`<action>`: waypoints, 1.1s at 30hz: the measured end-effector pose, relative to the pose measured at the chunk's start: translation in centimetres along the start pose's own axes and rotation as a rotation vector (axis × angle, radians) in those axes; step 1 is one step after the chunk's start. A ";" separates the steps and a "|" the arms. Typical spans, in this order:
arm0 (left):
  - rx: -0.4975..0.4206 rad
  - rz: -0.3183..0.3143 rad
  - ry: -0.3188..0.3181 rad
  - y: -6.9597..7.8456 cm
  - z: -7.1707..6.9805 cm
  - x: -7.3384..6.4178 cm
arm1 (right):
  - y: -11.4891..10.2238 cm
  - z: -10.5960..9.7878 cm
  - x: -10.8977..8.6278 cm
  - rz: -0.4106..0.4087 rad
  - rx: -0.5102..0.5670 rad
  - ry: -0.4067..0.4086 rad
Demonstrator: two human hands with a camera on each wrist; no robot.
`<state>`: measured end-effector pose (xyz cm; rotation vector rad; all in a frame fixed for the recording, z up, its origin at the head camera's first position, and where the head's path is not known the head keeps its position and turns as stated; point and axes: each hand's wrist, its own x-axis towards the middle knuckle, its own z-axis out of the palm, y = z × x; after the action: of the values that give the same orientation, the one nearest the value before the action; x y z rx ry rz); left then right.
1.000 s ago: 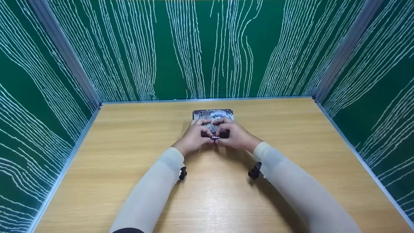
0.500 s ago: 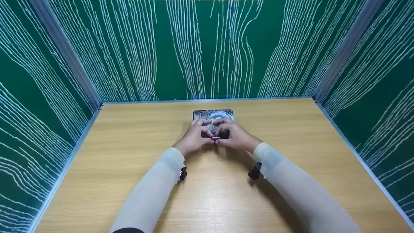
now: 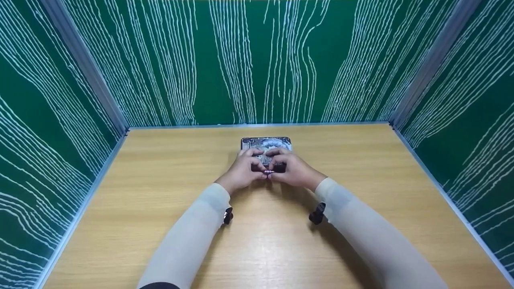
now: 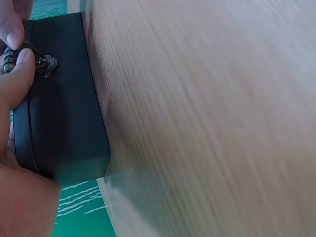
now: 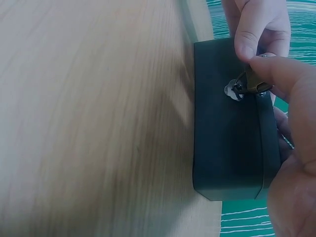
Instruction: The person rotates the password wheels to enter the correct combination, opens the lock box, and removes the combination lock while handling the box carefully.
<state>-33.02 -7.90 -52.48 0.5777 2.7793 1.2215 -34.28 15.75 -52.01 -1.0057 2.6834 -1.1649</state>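
Note:
A small dark box with a patterned lid (image 3: 271, 143) stands on the table, its plain black front (image 4: 64, 113) facing the person. A bronze-coloured combination padlock (image 5: 256, 83) with ridged dials hangs from the metal clasp (image 4: 51, 65) at the lid seam. From the left, the left hand (image 3: 241, 172) pinches one end of the padlock between thumb and index finger. Opposite it, the right hand (image 3: 295, 168) pinches the other end, the thumb lying over the lock body in the right wrist view. Other fingers of both hands rest on the lid. The dial numbers are too small to read.
The box sits toward the back of a wooden table (image 3: 265, 241). Green walls (image 3: 281, 60) with white wavy lines enclose the table at the back and both sides, joined by grey corner posts (image 3: 86, 68).
Both hands keep their pinch on the padlock, and the box stays where it was. Only the glints on the padlock and the head view's framing differ slightly.

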 end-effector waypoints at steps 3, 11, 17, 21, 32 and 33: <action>-0.007 -0.004 0.000 0.0 0.0 0.0 | 0.0 -0.1 0.0 0.009 0.007 0.000; -0.004 0.025 0.001 -0.2 0.2 0.3 | 0.2 0.0 -0.1 -0.005 0.008 0.018; -0.004 0.018 0.002 -0.4 0.2 0.3 | 0.0 0.1 0.0 -0.020 0.004 0.018; -0.007 0.017 0.001 -0.4 0.1 0.3 | 0.0 0.1 0.0 -0.020 -0.006 0.014; -0.009 0.001 0.001 -0.2 0.1 0.1 | -0.1 0.1 0.0 0.012 0.013 0.014; -0.012 0.001 0.001 -0.2 0.1 0.1 | -0.1 0.1 0.0 0.010 0.017 0.016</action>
<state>-33.19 -7.94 -52.64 0.5780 2.7703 1.2384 -34.17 15.62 -52.04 -0.9837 2.6832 -1.1966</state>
